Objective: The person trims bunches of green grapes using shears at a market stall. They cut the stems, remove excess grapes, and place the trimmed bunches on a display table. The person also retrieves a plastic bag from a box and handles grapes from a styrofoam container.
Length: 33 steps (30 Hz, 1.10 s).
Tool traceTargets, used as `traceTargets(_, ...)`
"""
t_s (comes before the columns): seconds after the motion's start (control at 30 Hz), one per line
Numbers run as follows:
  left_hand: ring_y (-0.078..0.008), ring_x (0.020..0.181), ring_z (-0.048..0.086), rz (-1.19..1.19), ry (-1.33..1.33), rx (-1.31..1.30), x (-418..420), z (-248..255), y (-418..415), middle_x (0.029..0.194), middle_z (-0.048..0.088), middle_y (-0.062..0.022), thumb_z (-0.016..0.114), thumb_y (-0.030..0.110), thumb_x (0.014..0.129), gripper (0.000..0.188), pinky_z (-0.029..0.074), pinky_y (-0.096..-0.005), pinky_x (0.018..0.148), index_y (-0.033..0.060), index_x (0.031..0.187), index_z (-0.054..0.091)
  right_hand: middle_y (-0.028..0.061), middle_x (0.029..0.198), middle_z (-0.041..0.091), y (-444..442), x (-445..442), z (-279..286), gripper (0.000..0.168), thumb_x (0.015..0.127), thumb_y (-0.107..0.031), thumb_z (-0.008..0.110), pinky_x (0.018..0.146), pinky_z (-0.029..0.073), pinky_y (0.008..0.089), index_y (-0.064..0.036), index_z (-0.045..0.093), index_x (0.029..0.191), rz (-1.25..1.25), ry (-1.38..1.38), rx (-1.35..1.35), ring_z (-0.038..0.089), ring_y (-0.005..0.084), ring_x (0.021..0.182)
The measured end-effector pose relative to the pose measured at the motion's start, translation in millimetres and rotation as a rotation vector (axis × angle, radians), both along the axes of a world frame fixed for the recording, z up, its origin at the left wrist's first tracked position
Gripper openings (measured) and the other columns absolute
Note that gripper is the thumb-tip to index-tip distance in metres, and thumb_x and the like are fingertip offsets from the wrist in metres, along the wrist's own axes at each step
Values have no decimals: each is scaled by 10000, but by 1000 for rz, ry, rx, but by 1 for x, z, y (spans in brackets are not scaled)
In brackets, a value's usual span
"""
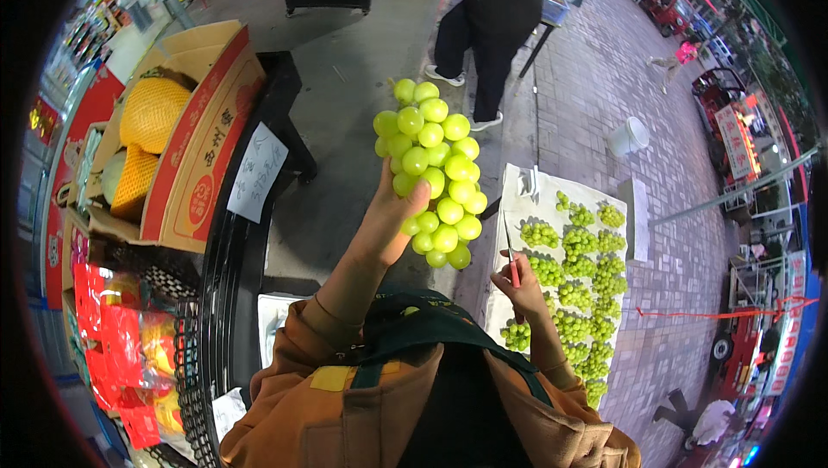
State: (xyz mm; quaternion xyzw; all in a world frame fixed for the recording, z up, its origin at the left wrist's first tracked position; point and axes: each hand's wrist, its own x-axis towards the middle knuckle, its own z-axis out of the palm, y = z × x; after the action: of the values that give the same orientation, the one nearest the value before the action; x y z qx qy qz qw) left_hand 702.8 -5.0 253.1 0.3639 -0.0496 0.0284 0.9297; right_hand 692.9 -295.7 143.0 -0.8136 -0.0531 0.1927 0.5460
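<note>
My left hand (pixel 396 222) grips a large bunch of green grapes (pixel 446 177) and holds it up in front of me, the thumb pressed over the berries. Lower and to the right, my right hand (pixel 527 290) is closed around the red handle of a pair of scissors (pixel 513 267), whose blades point away from me. Beneath that hand lies a white cloth (pixel 517 199) on a table. Several smaller bunches of green grapes (pixel 577 245) are spread across it in rough rows.
On the left, a cardboard box (pixel 200 164) of netted melons (pixel 155 115) stands on a black stand (pixel 223 274), above red-packaged goods (pixel 123 338). A person in dark trousers (pixel 491 34) stands ahead. A white bucket (pixel 629 137) sits on the paving, and a pole (pixel 731 193) slants in at right.
</note>
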Motion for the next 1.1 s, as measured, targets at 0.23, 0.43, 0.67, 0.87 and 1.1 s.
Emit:
traceTargets(0.23,-236,1304,433,-213,-44,-108,49,14,10,1428,390,-72,578,152,962,675,395,-408,1063,150,1516,193,26,822,566,-4,1,10,531,853,-260,769,728,471,299,-87,513,1285,-115,36,-132,531,144,772)
traceTargets(0.43,-219,1275,470,-229,34,-69,92,33,35,1412,431,-66,556,108,962,616,414,-398,1045,136,1500,258,18,796,577,19,20,20,503,858,-252,766,696,474,283,-86,524,1267,-222,48,-114,535,128,743)
traceTargets(0.67,-219,1206,547,-237,56,-72,145,49,66,1329,538,-89,507,296,1020,500,456,-375,1006,38,1430,382,4,788,559,68,74,43,490,840,-210,786,666,462,264,-69,553,1247,-286,-83,-73,518,119,715)
traceTargets(0.87,-203,1243,506,-206,10,54,179,60,79,1369,494,-75,523,292,1017,528,440,-372,1016,73,1461,338,100,793,604,108,132,144,508,704,-125,846,636,507,355,-63,621,1155,-334,-832,-411,616,264,696)
traceTargets(1.1,-175,1282,416,80,-43,-26,208,38,69,1413,396,-69,563,157,999,647,345,-350,1088,141,1510,166,102,808,565,168,151,227,428,753,-183,788,655,473,416,-80,583,1115,-134,-942,-850,583,321,721)
